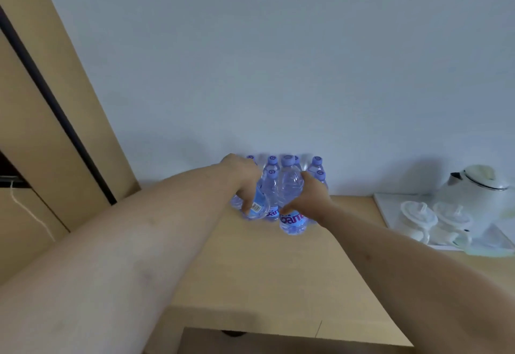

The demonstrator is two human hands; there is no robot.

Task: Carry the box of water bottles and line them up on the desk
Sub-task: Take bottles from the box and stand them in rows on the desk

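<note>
— Wall [278, 61], pale and bare, fills the upper half of the frame; what sits under it?

— Wooden desk [264, 270] runs across the lower centre, with a tan cabinet [55, 130] leaning through the upper left.

— And at right of the frame?

— White tray [390, 208] holding a white kettle [473, 197] and upturned cups [418, 220].

— Where are the water bottles?

— Cluster of clear bottles [315, 169] with purple caps stands at frame centre, at the desk's back edge against the wall.

— The hands?

— Left hand [245, 183] is closed around 1 bottle [257, 203] tilted at the cluster's left. Right hand [309, 200] grips 1 upright bottle [291, 206] at the front, its blue label facing the camera. Both forearms reach in from the bottom corners.
</note>
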